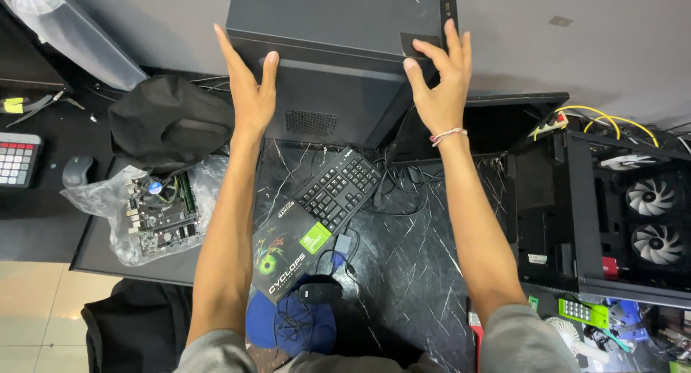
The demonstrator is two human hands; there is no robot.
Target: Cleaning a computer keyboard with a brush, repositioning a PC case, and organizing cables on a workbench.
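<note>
A black computer tower case (pixel 338 56) stands at the far side of a black marbled table (pixel 417 272), against a grey wall. My left hand (pixel 248 85) lies flat against the case's left edge, fingers spread. On the right upper edge of the case rests my right hand (pixel 440 82), fingers apart and bent around the corner. Both arms are stretched forward. A thin bracelet is on my right wrist.
A black keyboard (pixel 338 189) and a dark graphics card box (pixel 288 251) lie between my arms, with a black mouse (pixel 320 292) and cables. A motherboard in clear plastic (pixel 155 211) lies left under a black cloth (pixel 169 121). An open case with white fans (pixel 619 215) stands right.
</note>
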